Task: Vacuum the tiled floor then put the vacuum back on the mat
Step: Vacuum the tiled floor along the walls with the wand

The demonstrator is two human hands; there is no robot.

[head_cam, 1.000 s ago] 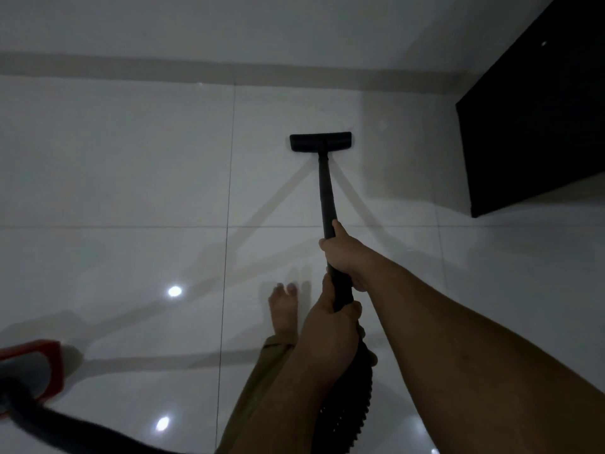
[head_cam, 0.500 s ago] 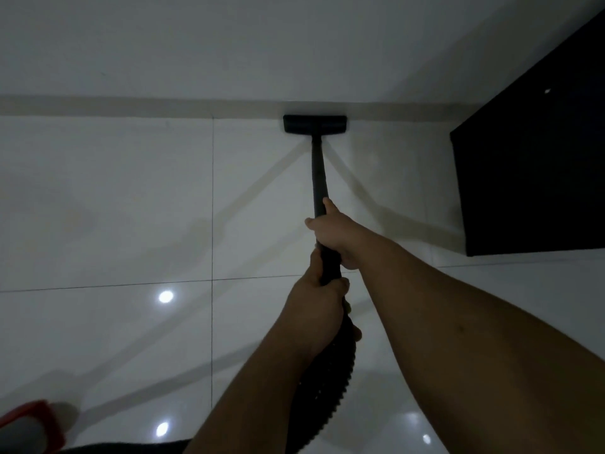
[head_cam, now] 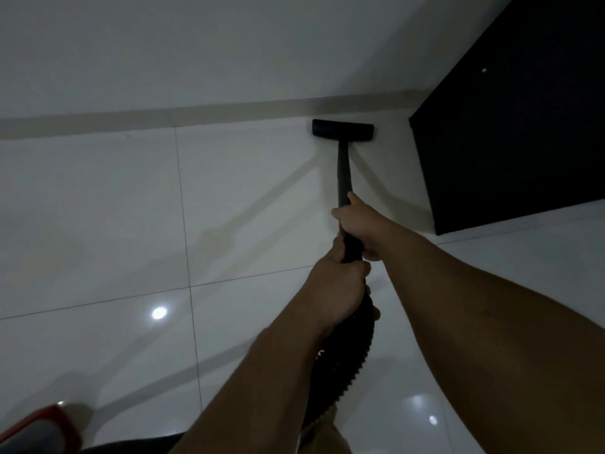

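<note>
White glossy tiled floor point(head_cam: 98, 224) fills most of the view, thin grout lines crossing it, a few bright light spots reflected on it. Pale wall point(head_cam: 196, 44) across the top, with a beige skirting strip point(head_cam: 163, 117) where wall meets floor. Big black cabinet-like block point(head_cam: 523, 126) at upper right, standing on the floor against the wall; can't tell what it is exactly.

Two bare forearms reach in from the bottom right toward frame centre. Black ribbed vacuum hose point(head_cam: 347, 365) runs from under the left hand down to the bottom edge. Red and grey vacuum body point(head_cam: 39, 430) sits in the bottom-left corner, cut off by the frame, well apart from the hands.

Black vacuum wand point(head_cam: 343, 172) goes straight up from the hands to the floor head. Right hand point(head_cam: 363, 224) is farther forward, fingers wrapped round the wand, thumb lying along it. Left hand point(head_cam: 334, 290) is just behind it, clenched round the wand's lower end where the hose joins. The two hands are nearly touching.

Black floor head point(head_cam: 342, 129) lies flat on the tile, right at the skirting, just left of the black block, well ahead of both hands.
</note>
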